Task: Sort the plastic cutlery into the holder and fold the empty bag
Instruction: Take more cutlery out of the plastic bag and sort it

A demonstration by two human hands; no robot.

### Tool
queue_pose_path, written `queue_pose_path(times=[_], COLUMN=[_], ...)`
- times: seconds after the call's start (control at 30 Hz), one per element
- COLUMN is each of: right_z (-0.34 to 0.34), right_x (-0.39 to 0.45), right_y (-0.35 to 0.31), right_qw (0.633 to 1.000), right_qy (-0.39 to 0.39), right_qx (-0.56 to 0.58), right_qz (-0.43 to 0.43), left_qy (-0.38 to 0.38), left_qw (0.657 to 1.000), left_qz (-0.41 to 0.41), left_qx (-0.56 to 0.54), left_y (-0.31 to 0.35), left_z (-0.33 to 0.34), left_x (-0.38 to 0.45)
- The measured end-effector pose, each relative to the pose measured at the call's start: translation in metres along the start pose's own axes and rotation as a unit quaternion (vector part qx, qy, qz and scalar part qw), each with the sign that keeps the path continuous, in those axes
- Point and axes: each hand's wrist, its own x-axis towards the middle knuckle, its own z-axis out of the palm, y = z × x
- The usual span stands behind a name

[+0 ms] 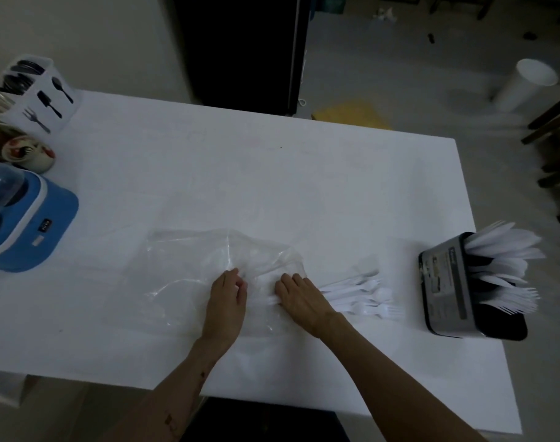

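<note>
While the clear bag [215,266] lies flat on the desk [272,173], my left hand [227,301] pinches it and my right hand [299,299] presses loose cutlery [358,295] beside it. I judge sorting unfinished; next, carry these to the holder [457,288] at right.

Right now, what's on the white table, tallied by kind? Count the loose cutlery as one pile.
Cutlery holders: 2, the dark holder and the white holder
Clear plastic bags: 1, the bag
Loose cutlery piles: 1, the pile
Cups: 1, the cup
Blue appliances: 1, the appliance
Total: 6
</note>
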Motion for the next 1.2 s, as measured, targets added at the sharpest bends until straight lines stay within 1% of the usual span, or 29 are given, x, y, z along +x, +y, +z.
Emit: queue_pose_path(times=[0.07, 0.13, 0.27, 0.33, 0.43, 0.5, 0.53, 0.57, 0.63, 0.67, 0.7, 0.73, 0.77, 0.8, 0.83, 0.87, 0.9, 0.93, 0.97, 1.0, 1.07, 1.13, 1.2], right_z=[-0.005, -0.015, -0.029, -0.033, -0.038, -0.037, -0.036, -0.036, -0.039, -0.041, -0.041, -0.041, -0.043, -0.048, -0.052, -0.056, -0.058, -0.058, -0.057, -0.055, -0.052, -0.050, -0.049], right_x=[-0.008, -0.024, -0.069, -0.087, -0.096, -0.095, -0.094, -0.093, -0.086, -0.081, -0.075, -0.068, -0.060, -0.051, -0.042, -0.032, -0.024, -0.018, -0.013, -0.010, -0.011, -0.020, -0.032], right_y=[0.007, 0.019, 0.064, 0.086, 0.105, 0.111, 0.110, 0.108, 0.095, 0.085, 0.074, 0.062, 0.047, 0.031, 0.016, 0.004, -0.006, -0.013, -0.017, -0.017, -0.012, -0.004, 0.004], right_qw=[1.000, 0.999, 0.996, 0.994, 0.987, 0.984, 0.983, 0.983, 0.982, 0.983, 0.986, 0.987, 0.983, 0.968, 0.938, 0.894, 0.850, 0.815, 0.798, 0.795, 0.787, 0.749, 0.697], right_qy=[0.017, 0.023, 0.036, 0.013, -0.031, -0.037, -0.037, -0.033, -0.010, 0.007, 0.027, 0.045, 0.049, 0.024, -0.029, -0.080, -0.110, -0.121, -0.122, -0.117, -0.102, -0.087, -0.066], right_qx=[-0.015, -0.027, -0.055, -0.058, -0.056, -0.048, -0.043, -0.038, -0.024, -0.010, 0.011, 0.046, 0.106, 0.189, 0.282, 0.366, 0.431, 0.475, 0.495, 0.496, 0.503, 0.555, 0.622], right_qz=[-0.012, -0.004, 0.059, 0.094, 0.145, 0.165, 0.173, 0.178, 0.186, 0.182, 0.166, 0.147, 0.142, 0.161, 0.201, 0.246, 0.283, 0.308, 0.322, 0.329, 0.341, 0.351, 0.351], left_qy=[0.005, 0.007, 0.012, 0.004, -0.026, -0.026, -0.006, 0.030, 0.134, 0.181, 0.214, 0.231, 0.233, 0.223, 0.205, 0.190, 0.186, 0.195, 0.213, 0.235, 0.288, 0.349, 0.394], left_qw=[1.000, 1.000, 0.999, 1.000, 1.000, 0.999, 1.000, 1.000, 0.986, 0.975, 0.965, 0.958, 0.954, 0.951, 0.950, 0.948, 0.946, 0.944, 0.943, 0.943, 0.942, 0.929, 0.910], left_qz=[0.005, 0.013, 0.024, 0.018, -0.017, -0.033, -0.024, 0.002, 0.060, 0.063, 0.044, 0.007, -0.039, -0.085, -0.126, -0.155, -0.168, -0.169, -0.159, -0.139, -0.067, 0.010, 0.072], left_qx=[0.002, 0.005, 0.023, 0.023, 0.003, -0.006, -0.003, 0.009, 0.075, 0.114, 0.147, 0.170, 0.186, 0.195, 0.200, 0.202, 0.204, 0.206, 0.202, 0.192, 0.160, 0.122, 0.108], left_y=[0.001, 0.000, -0.001, 0.001, 0.007, 0.010, 0.011, 0.011, 0.006, 0.001, -0.004, -0.010, -0.014, -0.018, -0.020, -0.022, -0.023, -0.024, -0.024, -0.023, -0.013, 0.005, 0.025], left_z=[0.000, -0.001, 0.000, 0.001, 0.004, 0.003, -0.001, -0.007, -0.021, -0.029, -0.039, -0.049, -0.058, -0.066, -0.072, -0.076, -0.079, -0.080, -0.081, -0.081, -0.086, -0.095, -0.104], left_x=[0.000, 0.000, -0.001, -0.002, -0.009, -0.013, -0.013, -0.012, -0.003, 0.004, 0.013, 0.021, 0.028, 0.034, 0.038, 0.041, 0.043, 0.044, 0.045, 0.044, 0.040, 0.032, 0.022])
